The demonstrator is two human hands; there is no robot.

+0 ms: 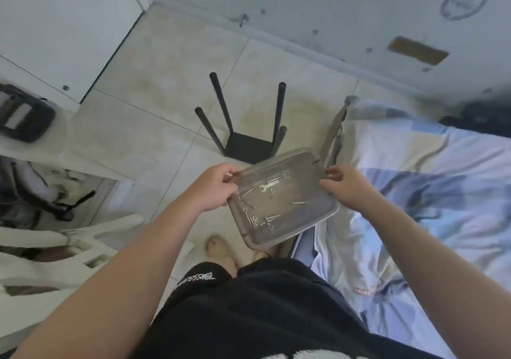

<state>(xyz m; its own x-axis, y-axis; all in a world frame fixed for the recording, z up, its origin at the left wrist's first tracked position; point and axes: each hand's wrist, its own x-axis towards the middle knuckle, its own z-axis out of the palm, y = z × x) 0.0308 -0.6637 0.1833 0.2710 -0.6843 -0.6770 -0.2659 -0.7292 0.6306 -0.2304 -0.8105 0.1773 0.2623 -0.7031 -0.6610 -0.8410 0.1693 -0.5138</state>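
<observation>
I hold a grey metal tray [309, 192] in the air in front of me, tilted. My left hand [213, 190] grips its left rim with the thumb on top. My right hand [345, 187] pinches its right rim. Loose on the tray lie several screws [299, 202], washers and a small flat wrench [269, 186]. Beyond the tray, a black stool [249, 126] stands upside down on the tiled floor, its legs pointing up.
A bed with a blue and beige patterned sheet [414, 192] fills the right side. White furniture [55, 248] and a black bag [25, 115] are on the left. A white wall [304, 7] runs along the back. My bare foot [221, 250] stands on the tiles.
</observation>
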